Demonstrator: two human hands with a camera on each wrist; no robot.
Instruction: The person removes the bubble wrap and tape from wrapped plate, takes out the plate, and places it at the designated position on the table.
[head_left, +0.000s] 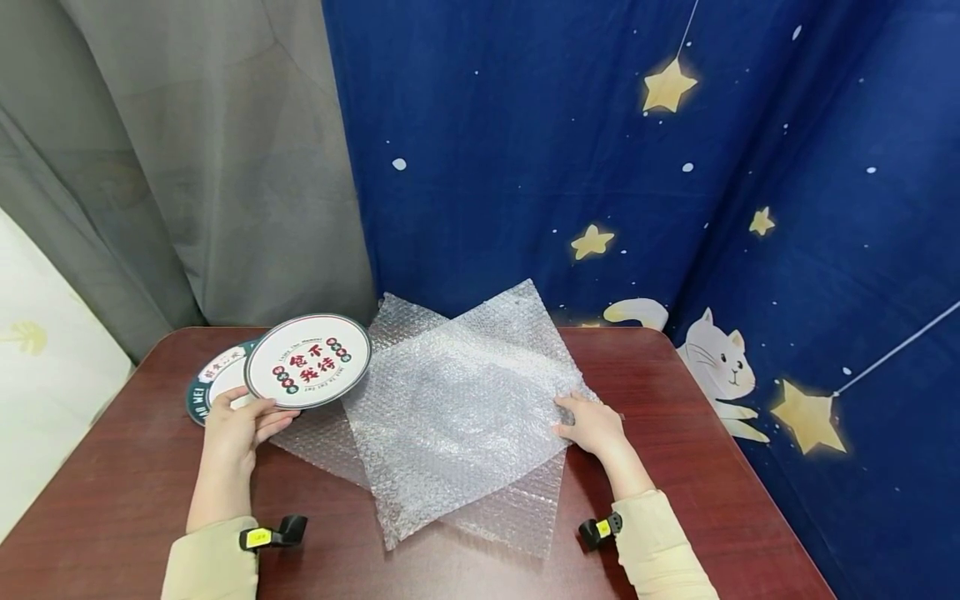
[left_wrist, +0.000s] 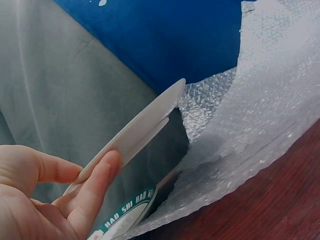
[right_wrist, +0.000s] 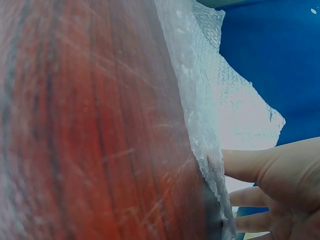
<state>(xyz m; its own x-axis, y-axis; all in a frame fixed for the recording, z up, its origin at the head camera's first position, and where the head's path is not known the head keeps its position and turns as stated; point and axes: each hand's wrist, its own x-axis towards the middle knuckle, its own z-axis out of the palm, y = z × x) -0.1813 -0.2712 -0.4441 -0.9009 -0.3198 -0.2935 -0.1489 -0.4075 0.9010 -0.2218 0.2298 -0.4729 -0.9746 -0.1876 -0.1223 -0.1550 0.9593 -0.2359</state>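
Observation:
My left hand (head_left: 234,429) pinches the near rim of a white plate (head_left: 307,360) with a dark rim and red and green lettering. The thumb and fingers are on opposite faces of the rim in the left wrist view, where the plate (left_wrist: 131,125) is tilted edge-on. Below it on the table, partly covered, lies a second plate (head_left: 197,400) with a green lettered border. To the right, two overlapping sheets of bubble wrap (head_left: 465,408) are spread out. My right hand (head_left: 592,423) rests on the right edge of the upper sheet, fingers spread and fairly straight.
The dark red wooden table (head_left: 322,533) shows in front of the sheets. Behind its far edge hang a grey curtain (head_left: 247,167) and a blue curtain (head_left: 510,150) with stars and a cat. Each wrist carries a black camera band.

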